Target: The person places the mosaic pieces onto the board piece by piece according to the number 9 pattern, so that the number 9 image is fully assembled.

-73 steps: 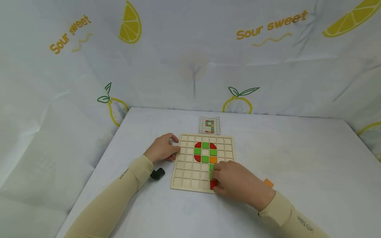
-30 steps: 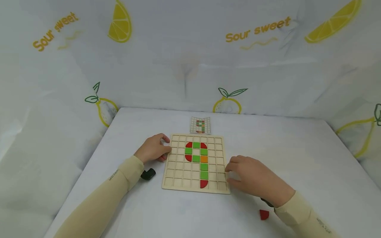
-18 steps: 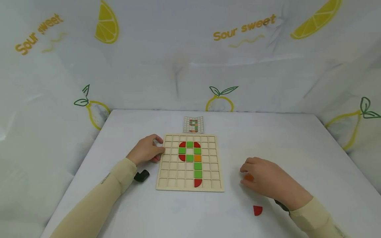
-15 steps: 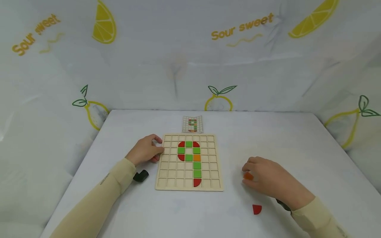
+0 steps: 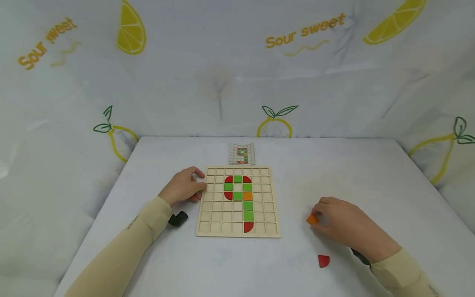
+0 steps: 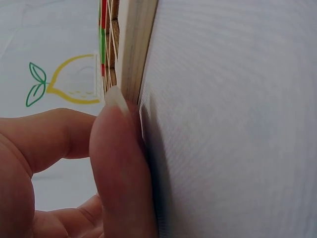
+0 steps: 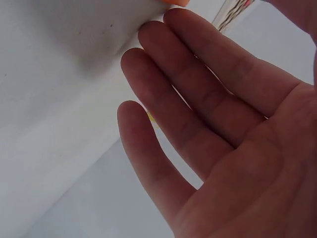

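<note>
My right hand (image 5: 343,225) pinches an orange square tile (image 5: 312,219) between thumb and fingertips, low over the table right of the board. The tile's edge (image 6: 103,44) is not part of this grip; only a sliver of the orange tile shows in the right wrist view. My left hand (image 5: 182,186) rests at the left edge of the wooden grid board (image 5: 222,216), thumb and fingertips right at its rim. Red, green and orange tiles form a 9-like shape on the board, ending below in a red quarter-round tile (image 5: 248,227).
A pattern card (image 5: 242,154) with a similar coloured figure lies behind the board. A loose red quarter-round tile (image 5: 323,261) lies on the white tablecloth below my right hand. A black object (image 5: 179,219) shows by the left wrist.
My right hand has left the red tile at the board's lower part and moved right to the orange tile, now pinched and tilted. The left hand stays at the board's edge.
</note>
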